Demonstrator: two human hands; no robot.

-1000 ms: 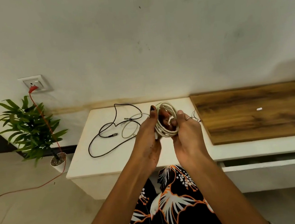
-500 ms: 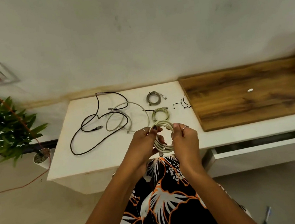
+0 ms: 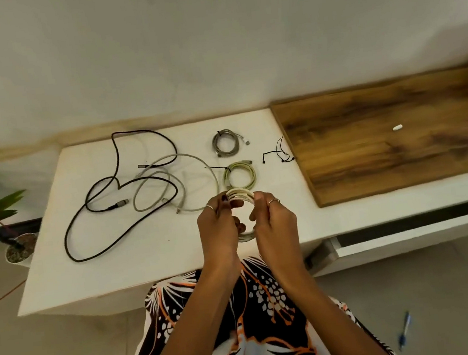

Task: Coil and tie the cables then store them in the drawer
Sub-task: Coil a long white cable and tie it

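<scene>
Two hands on one white coil (image 3: 240, 195) right now, held just above the near edge of the white tabletop (image 3: 149, 263). Left hand (image 3: 218, 231) pinches the loops on its side, right hand (image 3: 274, 225) pinches the other. Looks like it needs tying next, so I'd keep the loops stacked flat and tight, then grab a black tie (image 3: 278, 154) from near the wooden board (image 3: 382, 137). Grey coil (image 3: 226, 143) and green coil (image 3: 240, 175) are tied already. Black cable (image 3: 82, 238) and grey cable (image 3: 158, 186) lie loose toward the left edge. Drawer (image 3: 409, 237) sits open below the right side.
</scene>
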